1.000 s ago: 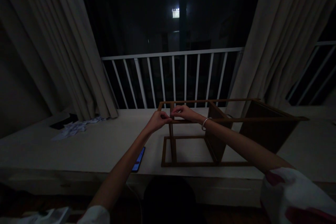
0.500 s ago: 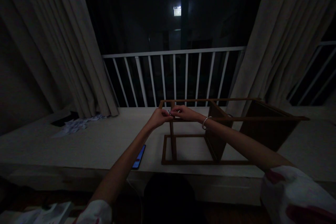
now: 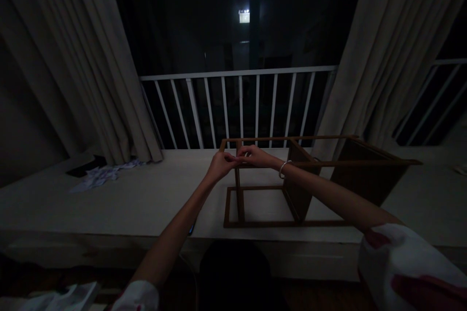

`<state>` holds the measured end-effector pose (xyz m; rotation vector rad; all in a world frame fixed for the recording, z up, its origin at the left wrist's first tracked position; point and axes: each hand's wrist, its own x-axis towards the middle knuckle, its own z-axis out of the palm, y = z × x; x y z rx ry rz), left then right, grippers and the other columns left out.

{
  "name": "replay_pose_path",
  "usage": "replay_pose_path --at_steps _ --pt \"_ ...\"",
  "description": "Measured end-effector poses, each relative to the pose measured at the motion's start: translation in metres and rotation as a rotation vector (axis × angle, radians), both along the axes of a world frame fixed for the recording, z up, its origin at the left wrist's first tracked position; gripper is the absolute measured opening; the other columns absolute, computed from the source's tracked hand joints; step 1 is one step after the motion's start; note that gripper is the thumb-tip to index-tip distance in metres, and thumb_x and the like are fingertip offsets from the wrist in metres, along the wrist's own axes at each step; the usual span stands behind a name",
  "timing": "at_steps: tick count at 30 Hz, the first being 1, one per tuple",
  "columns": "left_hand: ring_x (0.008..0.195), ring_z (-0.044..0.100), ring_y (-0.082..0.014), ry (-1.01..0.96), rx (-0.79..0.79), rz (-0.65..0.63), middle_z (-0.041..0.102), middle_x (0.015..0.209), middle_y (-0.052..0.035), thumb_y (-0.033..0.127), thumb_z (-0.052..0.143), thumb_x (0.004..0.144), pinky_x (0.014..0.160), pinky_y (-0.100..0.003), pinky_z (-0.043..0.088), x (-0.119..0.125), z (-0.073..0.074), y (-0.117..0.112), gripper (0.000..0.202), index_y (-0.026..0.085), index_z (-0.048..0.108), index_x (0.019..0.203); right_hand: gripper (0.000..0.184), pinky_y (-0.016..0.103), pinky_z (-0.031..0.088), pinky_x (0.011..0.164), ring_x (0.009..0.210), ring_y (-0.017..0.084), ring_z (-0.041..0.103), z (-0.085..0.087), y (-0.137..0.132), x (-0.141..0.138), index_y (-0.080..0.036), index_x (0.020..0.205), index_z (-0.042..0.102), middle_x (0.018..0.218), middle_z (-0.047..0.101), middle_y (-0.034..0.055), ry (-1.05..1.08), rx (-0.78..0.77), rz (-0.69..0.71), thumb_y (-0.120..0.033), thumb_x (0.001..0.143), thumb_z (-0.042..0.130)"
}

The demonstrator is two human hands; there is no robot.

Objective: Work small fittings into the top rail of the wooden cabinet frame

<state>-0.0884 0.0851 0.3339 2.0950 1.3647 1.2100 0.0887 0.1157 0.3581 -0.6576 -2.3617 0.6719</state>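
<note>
A brown wooden shelf frame (image 3: pixel 270 224) lies on its side on the white window ledge (image 3: pixel 146 204). At its left end, over the upper front rail, my left hand (image 3: pixel 221 165) and my right hand (image 3: pixel 256 156) meet fingertip to fingertip. Both are closed in a pinch. Whatever sits between the fingers is too small and dark to name. A silver bracelet (image 3: pixel 281 170) circles my right wrist. My left forearm covers most of a phone (image 3: pixel 191 229) near the ledge's front edge.
Crumpled papers (image 3: pixel 104 173) lie on the ledge at left, by a dark flat item (image 3: pixel 85 166). Behind stands a white railing (image 3: pixel 204 75) before a dark window, between curtains (image 3: pixel 95 68). A cable (image 3: pixel 190 267) hangs below the ledge. White plastic-looking items (image 3: pixel 78 296) lie lower left.
A small shiny piece that showed between my fingertips is now hidden by them. My left forearm has shifted over the phone, and the view has turned slightly right.
</note>
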Motion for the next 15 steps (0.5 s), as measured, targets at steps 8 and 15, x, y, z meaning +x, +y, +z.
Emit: replay_pose_path --at_steps 8,15 --pt "0.058 0.054 -0.0116 0.004 0.021 0.071 0.062 0.062 -0.0037 0.043 0.06 0.062 0.05 -0.02 0.036 0.0008 -0.0059 0.0014 0.036 0.01 0.066 0.074 0.037 0.021 0.04 0.064 0.073 0.011 0.053 -0.0001 -0.0002 -0.0009 -0.011 0.083 0.061 0.081 0.06 0.0041 -0.019 0.007 -0.003 -0.045 0.073 0.05" --pt "0.054 0.049 -0.0094 0.091 0.047 0.037 0.058 0.058 -0.0004 0.038 0.059 0.064 0.05 -0.019 0.034 -0.0011 -0.0001 -0.0044 0.03 0.012 0.067 0.077 0.035 0.02 0.039 0.062 0.072 0.01 0.052 -0.0003 -0.0004 0.0001 -0.011 0.082 0.06 0.081 0.058 0.0039 -0.022 0.03 0.021 -0.043 0.074 0.05"
